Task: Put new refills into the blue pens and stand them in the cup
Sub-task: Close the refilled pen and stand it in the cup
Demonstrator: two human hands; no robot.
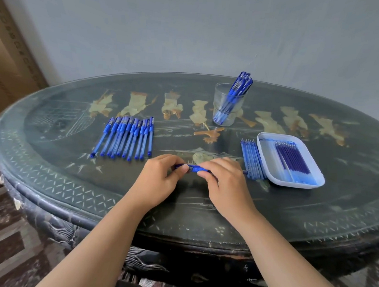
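1. We work at the dark oval surface; a row of pens lies to our left.
2. The white tray holds dark refills; paler refills lie just beside it.
3. The glass cup holds several leaning pens.
4. Left grip and right grip both pinch the held pen, level above the near edge. We should keep its halves aligned and twist gently.
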